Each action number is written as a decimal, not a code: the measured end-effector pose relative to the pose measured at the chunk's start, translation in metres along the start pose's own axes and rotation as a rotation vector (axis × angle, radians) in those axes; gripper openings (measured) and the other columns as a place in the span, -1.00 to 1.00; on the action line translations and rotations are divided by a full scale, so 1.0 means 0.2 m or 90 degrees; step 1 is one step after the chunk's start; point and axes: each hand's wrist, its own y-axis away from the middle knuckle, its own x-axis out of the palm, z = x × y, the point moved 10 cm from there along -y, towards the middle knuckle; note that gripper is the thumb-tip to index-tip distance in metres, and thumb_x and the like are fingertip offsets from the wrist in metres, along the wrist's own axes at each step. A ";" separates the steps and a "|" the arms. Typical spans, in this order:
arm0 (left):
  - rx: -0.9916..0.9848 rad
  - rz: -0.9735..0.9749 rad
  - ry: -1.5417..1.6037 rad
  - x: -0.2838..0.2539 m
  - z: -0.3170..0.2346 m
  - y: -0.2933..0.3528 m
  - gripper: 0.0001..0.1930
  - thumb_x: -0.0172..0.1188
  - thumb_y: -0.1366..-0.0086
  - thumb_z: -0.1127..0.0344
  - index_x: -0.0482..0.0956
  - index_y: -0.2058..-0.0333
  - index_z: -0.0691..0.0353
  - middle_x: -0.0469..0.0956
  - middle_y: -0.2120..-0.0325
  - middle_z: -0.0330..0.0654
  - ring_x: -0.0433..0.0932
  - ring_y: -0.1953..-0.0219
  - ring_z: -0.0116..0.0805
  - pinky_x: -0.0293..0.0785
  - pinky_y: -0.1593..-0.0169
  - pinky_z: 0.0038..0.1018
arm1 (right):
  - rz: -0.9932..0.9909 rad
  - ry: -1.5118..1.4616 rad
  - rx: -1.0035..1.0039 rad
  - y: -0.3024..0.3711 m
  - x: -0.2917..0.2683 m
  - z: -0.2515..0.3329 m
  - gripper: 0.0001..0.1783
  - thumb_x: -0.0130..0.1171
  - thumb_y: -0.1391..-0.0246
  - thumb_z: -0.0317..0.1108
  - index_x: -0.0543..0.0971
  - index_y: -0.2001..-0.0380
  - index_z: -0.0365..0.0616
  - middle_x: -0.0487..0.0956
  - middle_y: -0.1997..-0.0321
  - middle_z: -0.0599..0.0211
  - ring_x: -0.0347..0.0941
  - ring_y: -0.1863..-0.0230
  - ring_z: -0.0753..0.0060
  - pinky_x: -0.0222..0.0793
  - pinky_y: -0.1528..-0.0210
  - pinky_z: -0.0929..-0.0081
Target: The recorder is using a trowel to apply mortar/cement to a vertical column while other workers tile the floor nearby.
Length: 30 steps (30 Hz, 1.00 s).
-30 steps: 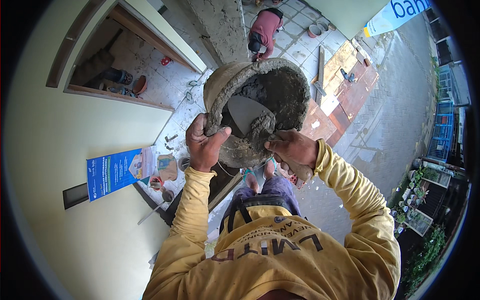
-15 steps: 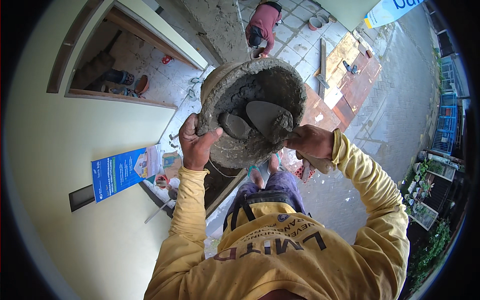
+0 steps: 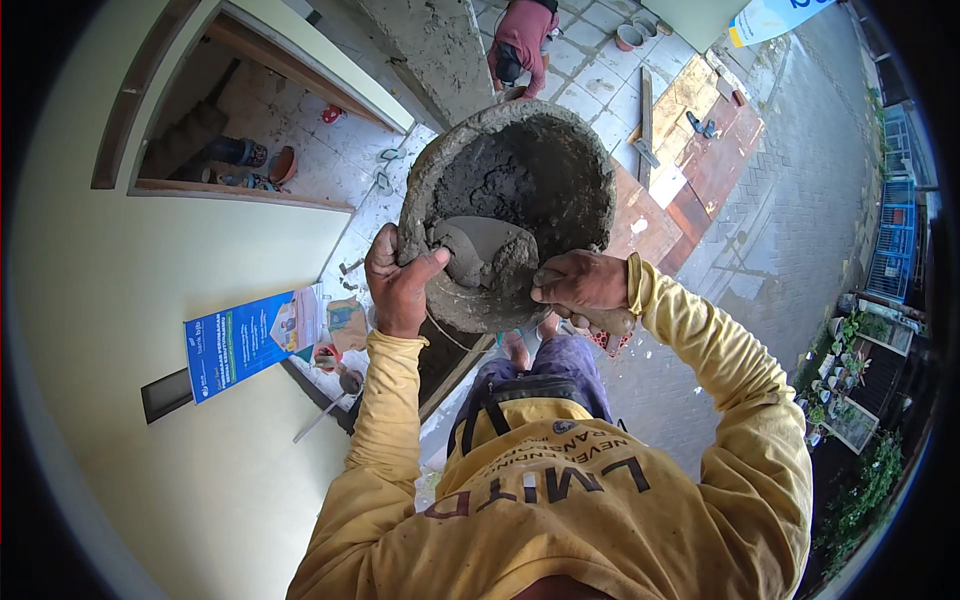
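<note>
A bucket [image 3: 424, 165] caked in grey mortar is held up before me, its mouth tilted toward me. My left hand [image 3: 402, 285] grips its near-left rim, thumb over the edge. Wet mortar [image 3: 485, 190] lies inside against the far wall. My right hand [image 3: 585, 285] is closed round the handle of a trowel, at the bucket's near-right rim. The trowel blade [image 3: 490, 238] rests inside the bucket toward the left, with a lump of mortar near its handle end. A second smooth grey patch sits beside my left thumb; I cannot tell what it is.
A rough cement pillar [image 3: 415, 50] rises just beyond the bucket. Farther off a person in a red top [image 3: 522, 45] bends over the tiled floor. Boards [image 3: 700, 150] and sandals lie to the right. A blue banner [image 3: 250, 340] and an opening in the wall are at left.
The trowel blade has shifted left inside the bucket, toward my left thumb. My right hand has moved left with it. The bucket is slightly higher and its mouth faces me more.
</note>
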 end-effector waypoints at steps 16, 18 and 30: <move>-0.017 0.032 -0.067 0.02 0.02 -0.01 -0.79 0.27 -0.06 0.56 0.50 0.30 0.29 0.53 0.39 -0.34 0.43 0.34 -0.60 0.38 0.17 -0.59 | -0.181 0.438 -0.073 0.13 -0.08 0.06 -0.67 0.09 -0.15 -0.21 0.52 0.27 -0.33 0.57 0.43 0.03 0.56 0.25 0.02 0.48 0.18 0.14; 0.011 0.053 -0.095 0.05 0.00 -0.01 -0.79 0.27 -0.07 0.56 0.50 0.29 0.30 0.53 0.39 -0.34 0.42 0.34 -0.60 0.37 0.17 -0.60 | -0.070 0.760 -0.238 0.11 0.07 0.13 -0.74 0.10 -0.12 -0.22 0.64 0.28 -0.15 0.63 0.39 0.12 0.60 0.26 0.09 0.54 0.13 0.14; -0.021 0.136 -0.125 0.06 0.06 -0.01 -0.61 0.26 -0.08 0.59 0.50 0.06 0.37 0.56 0.16 -0.25 0.47 0.15 -0.53 0.39 0.00 -0.55 | -0.071 0.895 -0.271 0.01 0.09 0.13 -0.77 0.17 -0.04 -0.19 0.69 0.50 -0.07 0.66 0.44 0.26 0.62 0.27 0.19 0.57 0.17 0.26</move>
